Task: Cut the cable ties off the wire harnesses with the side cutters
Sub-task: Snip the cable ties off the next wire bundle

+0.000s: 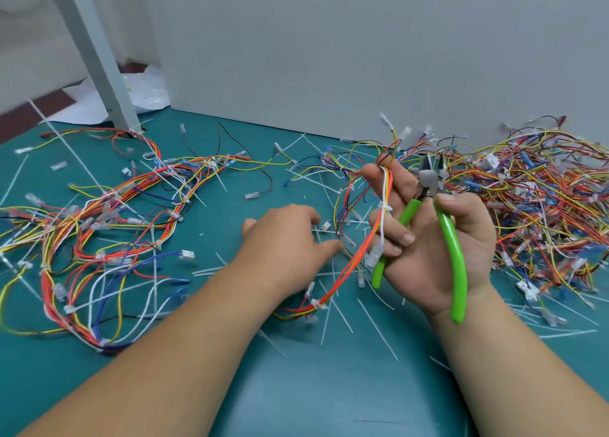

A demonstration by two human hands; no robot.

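**Right hand has cutters and harness, left hand free**

Your right hand (438, 248) is raised palm-up over the green mat (329, 387). It grips the side cutters (443, 219), with the thumb pressing the right green handle and the curled fingers round the left one. The cutter head points up and away from you, tips slightly apart. The same hand also holds one wire harness (384, 186), a red, orange, yellow and white strand that runs up across the fingers and is pinned there. A white cable tie (385, 207) sits on that strand at finger level, just left of the cutter head and not between the blades. The strand drops to the mat, where a second tie (317, 304) shows.

Your left hand (290, 235) is palm-down and low over the mat. Its fingers are loosely spread and hold nothing, and the index tip is near the loose wires. I cannot tell if it touches the mat.

A tangled heap of harnesses (534, 199) lies to the right against the white panel (329, 57). More harnesses (108, 225) are spread out on the left. Cut tie tails (377, 329) are scattered over the mat. A grey post (95, 57) stands at the far left.
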